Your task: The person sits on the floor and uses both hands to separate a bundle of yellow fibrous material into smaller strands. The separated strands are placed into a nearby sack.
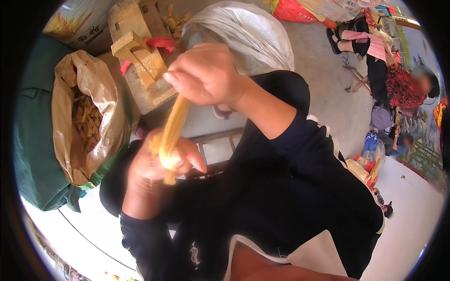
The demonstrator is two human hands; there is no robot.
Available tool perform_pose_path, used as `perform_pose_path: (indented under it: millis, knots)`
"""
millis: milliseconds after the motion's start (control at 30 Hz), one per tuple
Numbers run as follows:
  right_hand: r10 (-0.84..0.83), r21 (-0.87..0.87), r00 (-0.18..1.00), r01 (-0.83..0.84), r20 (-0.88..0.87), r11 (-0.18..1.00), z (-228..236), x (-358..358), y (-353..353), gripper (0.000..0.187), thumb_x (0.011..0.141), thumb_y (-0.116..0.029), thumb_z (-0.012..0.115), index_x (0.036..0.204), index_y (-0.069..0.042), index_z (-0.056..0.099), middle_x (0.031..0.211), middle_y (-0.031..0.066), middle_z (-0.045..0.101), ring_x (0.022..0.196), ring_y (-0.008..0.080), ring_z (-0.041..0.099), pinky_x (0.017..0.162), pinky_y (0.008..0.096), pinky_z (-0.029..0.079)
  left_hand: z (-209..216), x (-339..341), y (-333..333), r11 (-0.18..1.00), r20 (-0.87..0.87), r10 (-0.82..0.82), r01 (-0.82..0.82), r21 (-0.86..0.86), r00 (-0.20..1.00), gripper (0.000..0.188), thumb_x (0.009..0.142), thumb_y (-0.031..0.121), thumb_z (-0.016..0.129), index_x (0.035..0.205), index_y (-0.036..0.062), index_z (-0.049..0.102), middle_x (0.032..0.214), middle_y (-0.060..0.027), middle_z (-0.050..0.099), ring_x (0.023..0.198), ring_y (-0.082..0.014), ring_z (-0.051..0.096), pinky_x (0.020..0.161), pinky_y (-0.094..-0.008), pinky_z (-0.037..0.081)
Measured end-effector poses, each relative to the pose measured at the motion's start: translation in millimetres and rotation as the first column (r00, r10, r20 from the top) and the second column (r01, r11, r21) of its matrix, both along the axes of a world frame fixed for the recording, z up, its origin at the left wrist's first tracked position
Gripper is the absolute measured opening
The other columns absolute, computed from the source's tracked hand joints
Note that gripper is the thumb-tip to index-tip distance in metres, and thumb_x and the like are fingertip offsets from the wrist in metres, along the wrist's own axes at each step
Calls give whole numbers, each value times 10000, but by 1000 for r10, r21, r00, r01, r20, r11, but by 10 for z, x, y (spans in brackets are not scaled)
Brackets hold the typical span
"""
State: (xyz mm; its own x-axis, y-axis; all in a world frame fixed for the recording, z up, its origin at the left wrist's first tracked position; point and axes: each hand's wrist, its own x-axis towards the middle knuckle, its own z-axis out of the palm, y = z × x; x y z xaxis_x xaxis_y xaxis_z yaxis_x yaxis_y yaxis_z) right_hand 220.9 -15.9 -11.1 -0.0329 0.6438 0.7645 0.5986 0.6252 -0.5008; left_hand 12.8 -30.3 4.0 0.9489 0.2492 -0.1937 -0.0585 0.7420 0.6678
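Observation:
Both my hands are on a pale yellow, fibrous strip that looks like a folded bundle; I cannot tell its material. My right hand is closed in a fist round its upper end, thumb and fingers pressed together. Lower and to the left, my left hand grips the other end. There the strip bends in a loop by the thumb, and a short tail sticks out below. The strip runs taut and slanted between the two hands. Most of the left fingers are hidden behind the strip.
A wooden stand with an upright wooden piece and red cloth stands ahead-left. An open woven sack of tan pieces is at left. Beyond my hands lies a white plastic sack. Another person sits far right.

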Motion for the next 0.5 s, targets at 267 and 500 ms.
perform_pose_path:
  millis: [267, 500]
  knots:
    - [-36, -702, 710, -686, -703, 192, 46, -227, -240, 192, 912, -75, 521, 914, -44, 711, 657, 38, 620, 485, 62, 479, 449, 223, 367, 113, 81, 243, 15, -108, 520, 118, 993, 847, 382, 745, -27, 608, 1106, 88, 662, 754, -76, 609, 675, -222, 592, 593, -303, 499]
    - [-306, -278, 267, -961, -914, -6, -50, -277, -335, 131, 868, -54, 555, 864, 38, 649, 654, 53, 586, 420, 48, 389, 401, 178, 299, -123, 1, 220, -275, 273, 516, -145, 950, 812, 231, 661, 75, 713, 889, 89, 676, 841, -53, 620, 714, -243, 618, 570, -322, 502]
